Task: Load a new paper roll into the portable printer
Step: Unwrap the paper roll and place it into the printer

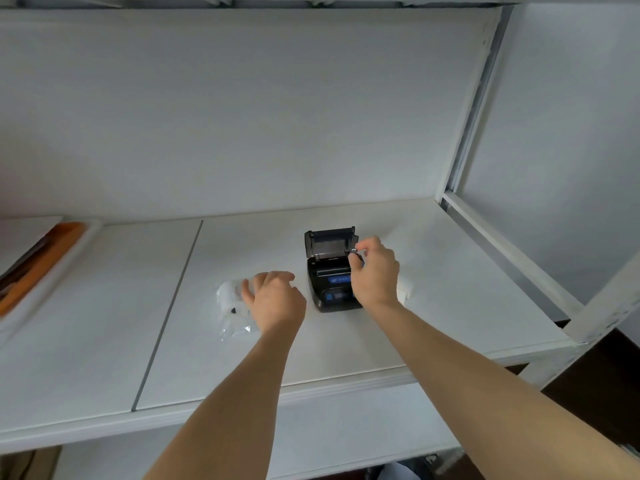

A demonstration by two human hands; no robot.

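Note:
A small black portable printer [330,284] stands on the white shelf [346,341] with its lid [329,242] swung up and open. My right hand [374,271] is at the lid's right edge, fingertips pinched on it. Left of the printer lies a white paper roll [230,294] in clear plastic wrap. My left hand [273,301] hovers over the roll's right side with fingers spread, touching or nearly touching the wrap. Something white [403,289] peeks out behind my right wrist; I cannot tell what it is.
A white tray [52,271] with orange and dark items sits at the shelf's left end. A seam [169,313] splits the shelf boards. A white metal upright and side rail [485,230] bound the right end. The back wall is close behind.

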